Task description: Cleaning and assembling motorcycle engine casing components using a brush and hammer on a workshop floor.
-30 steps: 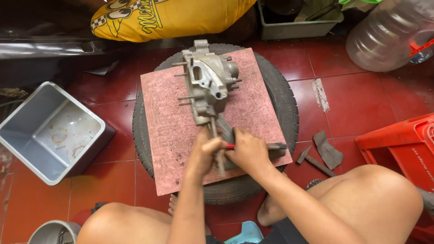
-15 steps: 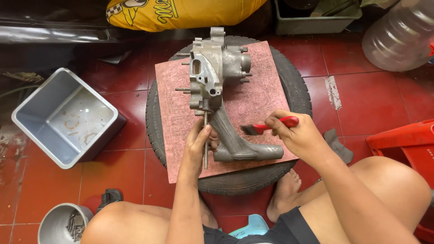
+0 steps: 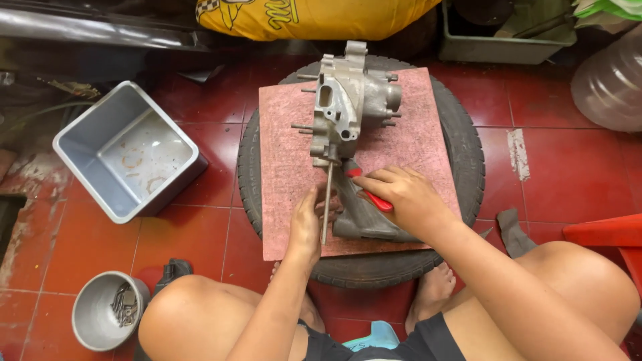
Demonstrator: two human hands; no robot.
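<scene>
- Since the earlier frame, the right hand [image 3: 401,197] has moved in from the right side of the board to the engine casing [image 3: 351,110], bringing the red-handled tool [image 3: 371,194] with it; the left hand [image 3: 309,224] remains at the long metal rod [image 3: 326,204].
- Right hand: fingers closed around the red-handled tool, whose tip end lies against the lower part of the casing; the working end is hidden by the hand and the casting.
- Left hand: fingers curled about the lower part of the rod, which runs straight down from the casing's underside towards the person.
- Engine casing: a grey cast-metal housing with protruding studs, lying on the pinkish board [image 3: 287,167], its narrow arm [image 3: 364,220] extending under the right hand.
- The board rests on a black tyre [image 3: 461,154] laid flat on the red tiled floor [image 3: 568,180].
- Left of the tyre: a grey rectangular tub [image 3: 87,144]; near the left knee, a round metal bowl [image 3: 90,317] holding small parts.
- Far right: a clear plastic bottle [image 3: 612,83].
</scene>
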